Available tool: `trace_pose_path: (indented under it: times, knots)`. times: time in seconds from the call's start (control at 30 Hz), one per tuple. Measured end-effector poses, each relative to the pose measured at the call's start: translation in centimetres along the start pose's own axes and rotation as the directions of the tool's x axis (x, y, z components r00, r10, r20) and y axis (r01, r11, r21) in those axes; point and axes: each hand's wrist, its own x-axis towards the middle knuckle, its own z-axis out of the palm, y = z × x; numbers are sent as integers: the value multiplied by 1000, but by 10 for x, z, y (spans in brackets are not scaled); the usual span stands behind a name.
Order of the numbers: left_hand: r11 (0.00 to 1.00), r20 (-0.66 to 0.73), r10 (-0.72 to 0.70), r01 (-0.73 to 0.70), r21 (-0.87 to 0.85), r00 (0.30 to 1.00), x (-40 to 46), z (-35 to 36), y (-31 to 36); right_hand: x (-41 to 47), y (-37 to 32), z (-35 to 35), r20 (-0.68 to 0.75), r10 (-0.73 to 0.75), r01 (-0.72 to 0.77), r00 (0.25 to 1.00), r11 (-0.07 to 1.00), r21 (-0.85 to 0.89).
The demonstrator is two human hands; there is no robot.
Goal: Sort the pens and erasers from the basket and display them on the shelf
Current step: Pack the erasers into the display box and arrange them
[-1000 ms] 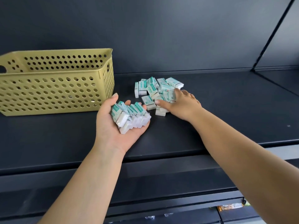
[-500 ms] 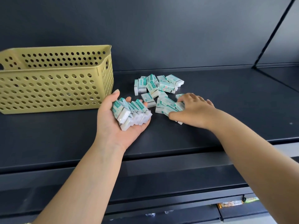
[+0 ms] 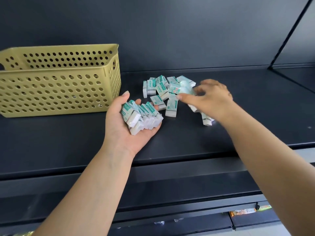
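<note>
White and green, the small paper-sleeved rectangular erasers (image 3: pixel 163 92) lie in a loose heap on the dark matte shelf board (image 3: pixel 255 116), just beyond our fingertips. We are in the gathering step: collecting erasers into a tidy row before we set them out for display.

Our left hand (image 3: pixel 131 123) lies palm up on the shelf, fingers curled loosely under a lined-up row of erasers (image 3: pixel 141 114) that stand side by side across the palm, with the thumb raised at the row's far-left end. Our right hand (image 3: pixel 209 97) hovers to the right of that grip, blurred by motion; its fingers look partly spread over the near-right edge of the heap, and something pale shows at the fingertips, but we cannot tell whether it pinches an eraser or only brushes the pile. One eraser (image 3: pixel 206 119) stands beneath its wrist.

The perforated yellow-green plastic basket (image 3: pixel 59 86) stands to the left of the cupped palm, well clear of the heap. We cannot see whether any pens remain inside it.

We judge the next move calls for one eraser taken by its long sides, turned to match the row, and slid in at the open right end of the palm without toppling those already stacked.
</note>
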Motion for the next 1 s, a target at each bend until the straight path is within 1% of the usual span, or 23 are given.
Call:
trace_pose_path:
  times: [0.07, 0.1, 0.2, 0.27, 0.3, 0.37, 0.43, 0.5, 0.6, 0.67, 0.8, 0.83, 0.87, 0.93, 1.0]
  knots:
    - [1000, 5, 2, -2, 19, 1000, 1, -1, 0, -3, 3, -15, -56, 25, -28, 998, 998, -51]
    - [1000, 3, 1, -1, 24, 1000, 1, -1, 0, -5, 6, -19, -57, 47, -51, 997, 996, -71]
    - [999, -13, -6, 6, 40, 1000, 2, 0, -1, -19, 15, -20, 3, 153, -150, 988, 973, -174]
    - [999, -5, -7, 7, 37, 1000, 1, 0, -1, -28, 21, -13, 2, 195, -188, 981, 951, -243]
    - [999, 1, -8, 8, 35, 1000, 0, 0, -1, -32, 23, -10, -23, 195, -194, 981, 948, -253]
    - [999, 16, -7, 7, 33, 1000, 0, 0, 0, -37, 25, -4, -82, 177, -190, 981, 959, -210]
    - [999, 24, -6, 5, 33, 1000, 0, 0, -1, -40, 24, -3, -79, 164, -174, 983, 975, -137]
    - [999, 31, -5, 4, 35, 999, 0, -1, -1, -39, 22, -4, -30, 125, -128, 992, 983, -132]
    - [999, 53, 4, -6, 45, 999, 1, -2, -1, -38, 18, -9, 16, 24, -20, 1000, 975, -222]
    - [999, 69, 5, -8, 52, 998, 0, -2, -1, -38, 16, -10, 57, 1, 13, 998, 970, -243]
    - [998, 79, 7, -12, 58, 997, -1, -2, -2, -42, 13, -3, 123, -55, 101, 991, 910, -402]
    - [998, 87, 3, -8, 57, 996, -1, -2, -1, -42, 13, -3, 133, -65, 113, 989, 910, -398]
    - [998, 93, -1, -5, 55, 996, -2, -2, -1, -39, 14, -4, 124, -64, 103, 990, 933, -344]
    - [998, 89, -2, -3, 56, 996, -3, 0, -2, -27, 15, -12, 39, -11, 16, 999, 991, -136]
    - [998, 69, 5, -9, 56, 998, -3, 1, -3, -11, 15, -18, -37, 93, -92, 995, 996, 15]
